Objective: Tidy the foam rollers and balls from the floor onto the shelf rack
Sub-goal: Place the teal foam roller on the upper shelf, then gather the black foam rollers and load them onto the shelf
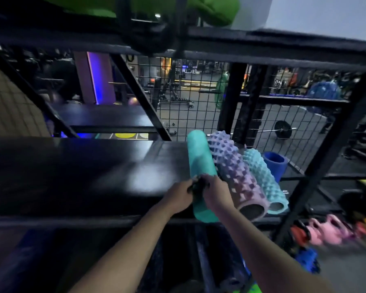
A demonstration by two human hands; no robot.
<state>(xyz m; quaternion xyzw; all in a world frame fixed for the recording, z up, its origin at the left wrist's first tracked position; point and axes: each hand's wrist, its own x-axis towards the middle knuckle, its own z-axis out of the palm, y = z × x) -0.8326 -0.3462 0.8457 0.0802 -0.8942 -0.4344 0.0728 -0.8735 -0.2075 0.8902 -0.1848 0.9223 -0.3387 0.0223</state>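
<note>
a gym: barbell [283, 132] and weight benches [175, 98] beyond the wire mesh [190, 117], pink kettlebells [330, 229] on the floor [351, 275], foam rollers [232, 166] racked.

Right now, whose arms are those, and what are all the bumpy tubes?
Those are a person's own arms. The camera sits on their head, so this one picture shows what they see, looking forward and down. Their left hand and right hand meet over a smooth teal foam roller that lies on the black shelf. Between them the hands seem to grip a small dark thing, too blurred to name. Next to the smooth roller lies a purple spiky foam roller, then a pale blue spiky foam roller. A dark blue foam tube sits behind them, by the wire mesh.
</note>
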